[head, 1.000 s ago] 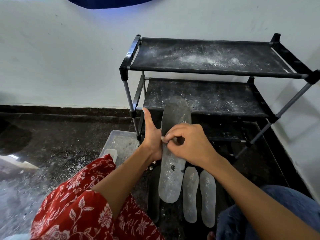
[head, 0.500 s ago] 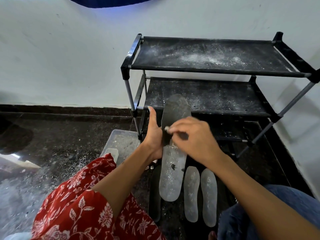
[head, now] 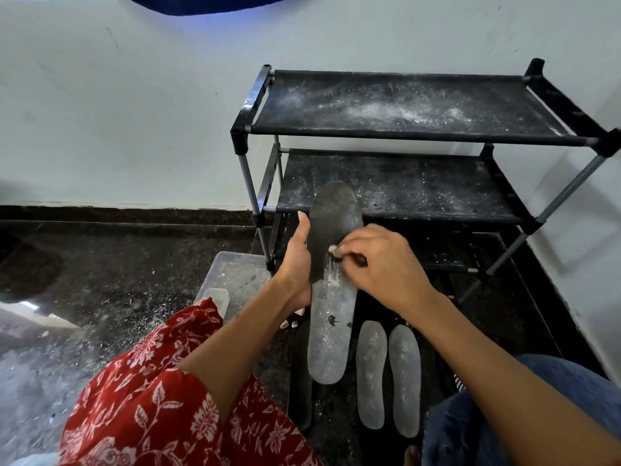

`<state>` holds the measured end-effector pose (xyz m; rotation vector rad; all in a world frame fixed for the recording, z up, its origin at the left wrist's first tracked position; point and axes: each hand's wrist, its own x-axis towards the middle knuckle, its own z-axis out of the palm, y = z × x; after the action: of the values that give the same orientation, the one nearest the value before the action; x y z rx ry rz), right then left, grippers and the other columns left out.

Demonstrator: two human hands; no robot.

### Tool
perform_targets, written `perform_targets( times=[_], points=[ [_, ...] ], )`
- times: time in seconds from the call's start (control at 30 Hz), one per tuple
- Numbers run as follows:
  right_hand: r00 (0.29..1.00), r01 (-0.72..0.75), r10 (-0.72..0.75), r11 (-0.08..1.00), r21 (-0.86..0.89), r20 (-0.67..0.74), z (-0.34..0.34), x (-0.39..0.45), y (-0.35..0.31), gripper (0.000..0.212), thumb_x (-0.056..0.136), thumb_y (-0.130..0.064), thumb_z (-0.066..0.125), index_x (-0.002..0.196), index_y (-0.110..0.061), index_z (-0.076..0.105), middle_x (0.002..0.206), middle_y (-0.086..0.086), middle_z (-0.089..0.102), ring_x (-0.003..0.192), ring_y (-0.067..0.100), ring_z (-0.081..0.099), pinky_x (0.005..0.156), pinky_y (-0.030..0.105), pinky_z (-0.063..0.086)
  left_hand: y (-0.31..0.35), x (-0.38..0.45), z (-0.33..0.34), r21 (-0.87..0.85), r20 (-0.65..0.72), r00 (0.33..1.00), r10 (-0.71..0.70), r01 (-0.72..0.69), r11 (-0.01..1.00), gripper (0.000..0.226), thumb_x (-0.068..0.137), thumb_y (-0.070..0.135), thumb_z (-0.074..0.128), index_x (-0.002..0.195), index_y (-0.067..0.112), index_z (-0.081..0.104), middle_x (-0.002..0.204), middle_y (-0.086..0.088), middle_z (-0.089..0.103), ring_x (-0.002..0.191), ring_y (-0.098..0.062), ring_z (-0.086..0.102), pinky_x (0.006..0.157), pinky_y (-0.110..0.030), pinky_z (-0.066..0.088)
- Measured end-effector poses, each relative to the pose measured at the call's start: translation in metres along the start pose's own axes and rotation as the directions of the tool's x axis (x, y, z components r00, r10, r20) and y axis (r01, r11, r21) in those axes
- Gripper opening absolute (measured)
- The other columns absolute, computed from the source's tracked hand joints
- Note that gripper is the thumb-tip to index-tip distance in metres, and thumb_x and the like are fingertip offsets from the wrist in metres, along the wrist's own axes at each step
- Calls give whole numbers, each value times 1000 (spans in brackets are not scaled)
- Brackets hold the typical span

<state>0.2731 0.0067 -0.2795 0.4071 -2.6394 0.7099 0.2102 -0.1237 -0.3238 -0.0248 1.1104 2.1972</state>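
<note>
Left grip [head: 297,260] is closed round the left edge of the big insole [head: 331,334], thumb pointing to 12 o'clock. It holds the insole in mid-air in front of the shoe rack [head: 420,137], toe at 12 and heel at 6. Right grip [head: 383,264] has its fingers curled, pinching a white bit [head: 332,249] against the insole's middle (cloth, cotton or powder clump, cannot tell).

Step in hand looks like rubbing or cleaning the insole face. The half toward 12 is dark and the half toward 6 is pale and speckled, so roughly half seems done.

To do it well:
- brace the insole firmly with the left grip so it does not flex
- use short strokes along its length and work on toward 6
- keep the bit pinched tight

Containers: the clear plastic tub [head: 218,260] sits on the floor [head: 100,264] at 9 o'clock of the left grip. It shows a whitish dusting inside and a small pale piece [head: 216,295] at its 6 o'clock corner, but the contents are otherwise unclear.

Two small insoles [head: 370,371] lie side by side on the floor at 5 o'clock of the big one. A dark insole [head: 300,381] lies at 7. The rack shelves carry white powder.
</note>
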Motion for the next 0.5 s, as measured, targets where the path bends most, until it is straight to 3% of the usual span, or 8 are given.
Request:
perform_targets(
  times=[0.13, 0.27, 0.37, 0.5],
  points=[
    [977, -63, 58, 998, -18, -204, -2, 4, 6, 13, 79, 1, 66, 90, -3, 73, 90, 5, 70, 86, 20, 62, 82, 18, 44, -2, -1, 5, 16, 88, 995, -49, 48, 999, 83, 84, 77, 20, 100, 17, 75, 105, -16, 71, 91, -33, 69, 79, -52, 56],
    [998, -57, 55, 997, -43, -42, -1, 1, 1, 13, 75, -1, 65, 83, -6, 75, 86, 4, 71, 82, 21, 63, 78, 35, 54, -2, 1, 0, 26, -10, 1000, 9, -9, 1000, 79, 88, 72, 22, 98, 15, 76, 104, -14, 72, 93, -28, 70, 72, -39, 57],
    [994, -71, 70, 997, 4, 81, 1, -2, -2, 14, 74, -5, 65, 81, -10, 75, 85, 1, 72, 82, 18, 64, 77, 38, 53, -1, 2, -2, 56, -57, 998, 8, -5, 998, 81, 88, 72, 20, 92, 16, 78, 102, -11, 73, 94, -24, 70, 70, -33, 57],
    [993, -90, 94, 995, 43, -78, 1, 0, 2, 10, 80, -4, 65, 85, -3, 74, 86, 6, 70, 82, 21, 63, 74, 38, 55, -1, 1, 1, 61, -1, 999, -32, 32, 998, 84, 87, 74, 18, 91, 16, 78, 98, -14, 73, 87, -29, 71, 70, -41, 58]
  ],
)
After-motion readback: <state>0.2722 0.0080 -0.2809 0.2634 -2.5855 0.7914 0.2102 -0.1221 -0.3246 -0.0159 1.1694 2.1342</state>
